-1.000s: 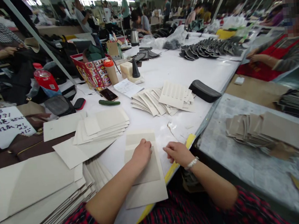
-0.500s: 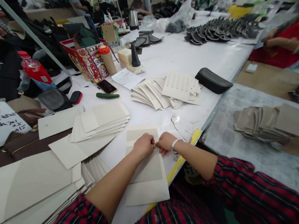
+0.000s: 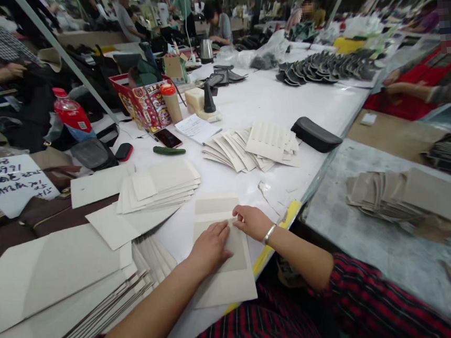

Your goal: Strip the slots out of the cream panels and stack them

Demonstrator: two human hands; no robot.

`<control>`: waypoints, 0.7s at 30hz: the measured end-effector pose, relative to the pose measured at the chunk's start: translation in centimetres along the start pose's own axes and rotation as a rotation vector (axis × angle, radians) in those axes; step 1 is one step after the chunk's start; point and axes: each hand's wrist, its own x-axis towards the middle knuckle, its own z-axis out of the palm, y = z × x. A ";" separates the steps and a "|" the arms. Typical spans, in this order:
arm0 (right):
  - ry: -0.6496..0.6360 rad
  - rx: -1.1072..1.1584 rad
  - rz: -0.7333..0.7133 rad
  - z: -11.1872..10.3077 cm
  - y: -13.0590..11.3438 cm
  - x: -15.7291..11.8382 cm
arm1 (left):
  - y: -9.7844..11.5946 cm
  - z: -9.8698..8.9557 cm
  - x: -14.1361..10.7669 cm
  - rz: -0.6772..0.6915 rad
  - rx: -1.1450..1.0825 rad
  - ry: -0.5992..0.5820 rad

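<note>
A long cream sheet [image 3: 230, 287] of card-like material lies in front of me, with a slightly darker rectangular panel [image 3: 235, 257] on it. My left hand [image 3: 211, 245] rests flat on that panel, fingers stretched out. Beside it, my right hand [image 3: 254, 223] has thumb and forefinger pinched near the panel's upper right corner; whatever sits between the fingertips is too small to make out. To the left lie a stack of smaller cream pieces [image 3: 171, 181] and a pile of large cream sheets [image 3: 72, 266]. Another fanned pile of cream pieces [image 3: 270, 139] lies beyond my hands.
A black case [image 3: 316, 133], a cucumber [image 3: 169, 150], a phone [image 3: 168, 138] and a paper note [image 3: 195, 128] lie on the white table [image 3: 258, 95]. A red-capped bottle [image 3: 73, 115] stands left. Brown pieces [image 3: 405, 195] lie on the right-hand surface. Co-workers sit around.
My left hand has gone from pinching beside the right hand to lying flat, lower on the panel. My right hand stays near the panel's upper right. The camera view has tipped upward.
</note>
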 end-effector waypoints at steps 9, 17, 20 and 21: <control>-0.248 -0.201 -0.033 0.5 -1.2 1.7 | 0.1 -0.5 1.1 0.035 0.116 -0.066; -0.065 -0.072 -0.095 1.3 -2.9 -3.9 | -1.0 0.5 -0.3 0.088 -0.014 -0.043; -0.243 0.077 -0.176 2.6 -3.4 -8.9 | -1.0 0.7 -0.6 0.081 0.024 -0.046; -0.284 0.130 -0.198 3.0 -3.5 -10.5 | -0.9 0.6 -0.6 0.078 0.039 -0.050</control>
